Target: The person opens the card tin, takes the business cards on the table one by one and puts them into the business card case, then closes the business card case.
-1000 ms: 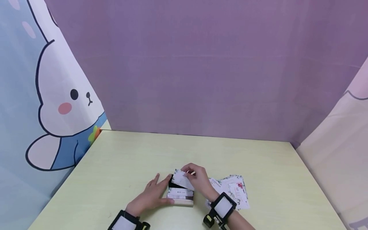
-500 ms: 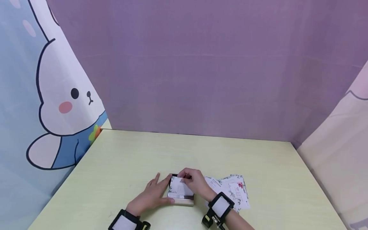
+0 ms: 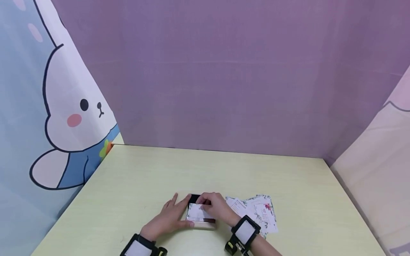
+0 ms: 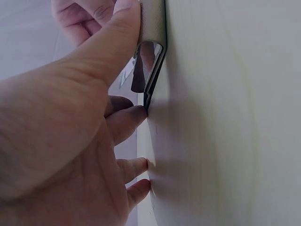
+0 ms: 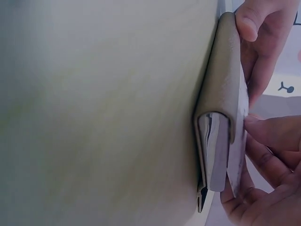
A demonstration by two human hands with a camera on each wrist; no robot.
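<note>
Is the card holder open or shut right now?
Open: the card holder lies flat, lid back, a card on its tray under the right hand.

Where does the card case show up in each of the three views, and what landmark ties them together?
Head: the card case lies low at centre on the table, between the left hand and right hand.
Left wrist: top centre, its edge standing against the table, under the thumb.
Right wrist: right of centre, seen end on, fingers on its right side.
Shared landmark: the pale yellow-green table.
</note>
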